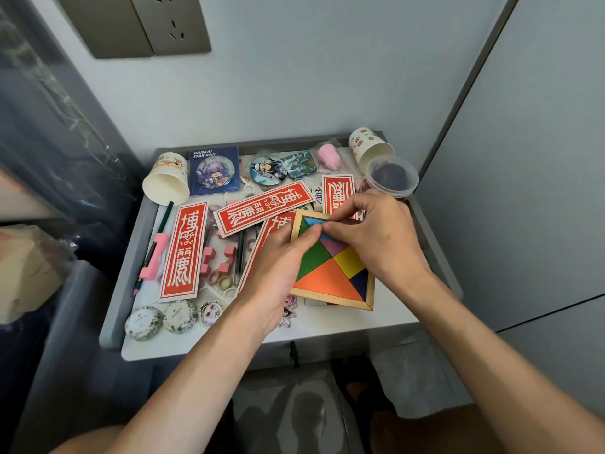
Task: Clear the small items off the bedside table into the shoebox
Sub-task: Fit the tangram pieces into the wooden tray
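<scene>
A wooden-framed tangram puzzle [334,273] with coloured pieces lies on the right part of the white bedside table [343,326]. My left hand [281,267] and my right hand [376,237] meet over its far corner, and both pinch a light blue piece [316,221] there. Red paper strips with white characters [183,253] lie across the table's middle. No shoebox is in view.
Paper cups lie tipped at the back left [167,183] and back right [370,149]. A clear lidded tub [391,176], round badges [214,172], a pink toy [329,157], pink clips [154,257], pencils and round tins [144,322] crowd the table. Walls close in behind and right.
</scene>
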A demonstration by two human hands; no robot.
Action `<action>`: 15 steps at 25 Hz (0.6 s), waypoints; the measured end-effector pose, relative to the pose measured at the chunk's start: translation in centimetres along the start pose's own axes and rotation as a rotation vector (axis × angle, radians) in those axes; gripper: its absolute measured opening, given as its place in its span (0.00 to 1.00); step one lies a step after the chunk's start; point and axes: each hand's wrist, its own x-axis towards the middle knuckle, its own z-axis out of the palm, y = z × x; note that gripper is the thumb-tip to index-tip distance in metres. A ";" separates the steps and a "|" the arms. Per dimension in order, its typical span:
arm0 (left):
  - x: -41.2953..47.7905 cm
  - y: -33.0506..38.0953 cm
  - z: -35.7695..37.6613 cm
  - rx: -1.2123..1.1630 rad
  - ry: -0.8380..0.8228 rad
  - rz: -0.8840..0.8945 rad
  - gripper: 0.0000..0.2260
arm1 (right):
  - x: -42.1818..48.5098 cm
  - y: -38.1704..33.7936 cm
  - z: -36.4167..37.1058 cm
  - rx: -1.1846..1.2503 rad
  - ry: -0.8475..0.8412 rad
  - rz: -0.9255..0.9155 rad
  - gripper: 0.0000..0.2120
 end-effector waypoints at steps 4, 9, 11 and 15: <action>0.1 0.0 -0.1 -0.018 0.041 -0.003 0.05 | 0.3 0.0 0.1 0.106 -0.002 0.104 0.08; 0.3 0.0 -0.2 -0.033 0.076 -0.048 0.05 | 0.2 0.8 -0.4 0.351 -0.142 0.256 0.07; 0.4 -0.1 -0.3 0.001 0.072 -0.080 0.05 | 0.0 0.7 -0.3 0.345 -0.143 0.248 0.07; 0.7 -0.3 -0.1 0.023 0.074 -0.086 0.04 | -0.3 1.5 -0.4 0.342 -0.168 0.202 0.05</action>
